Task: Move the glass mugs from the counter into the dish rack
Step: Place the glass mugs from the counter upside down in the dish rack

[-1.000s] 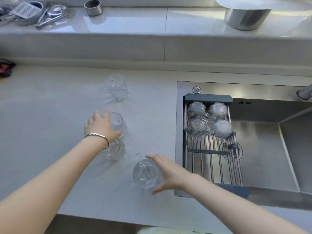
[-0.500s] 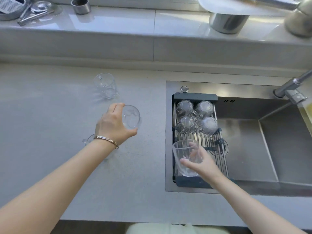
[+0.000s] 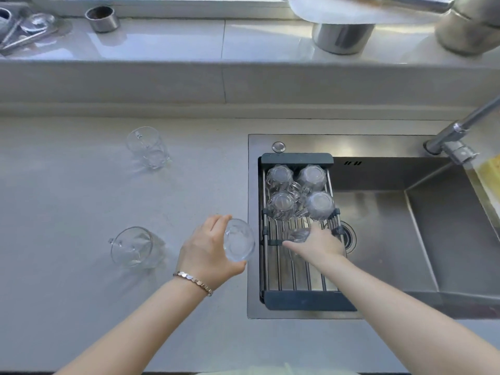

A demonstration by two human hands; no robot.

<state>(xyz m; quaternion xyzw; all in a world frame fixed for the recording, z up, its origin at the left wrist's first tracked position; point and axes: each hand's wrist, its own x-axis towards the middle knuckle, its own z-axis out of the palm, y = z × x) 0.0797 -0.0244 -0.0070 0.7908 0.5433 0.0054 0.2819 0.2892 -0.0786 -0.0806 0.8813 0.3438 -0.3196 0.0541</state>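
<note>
A dark-framed wire dish rack [image 3: 303, 300] spans the left part of the sink, with several clear glass mugs upside down at its far end [image 3: 299, 194]. My right hand [image 3: 316, 246] is over the rack's middle, shut on a glass mug [image 3: 299, 235] turned mouth down against the bars. My left hand [image 3: 208, 251] holds another glass mug [image 3: 239, 239] tilted in the air above the counter, just left of the rack. Two more glass mugs stand on the counter: one near the wall [image 3: 147, 147], one closer to me [image 3: 134, 247].
A steel sink basin [image 3: 378, 239] lies right of the rack, with a tap [image 3: 457, 133] at the far right. On the ledge behind stand a small metal cup [image 3: 102, 18], a steel pot [image 3: 342, 36] and utensils [image 3: 24, 29].
My right hand carried its mug further over the rack and turned it upside down. My left hand brought its mug rightwards, close to the rack's left edge.
</note>
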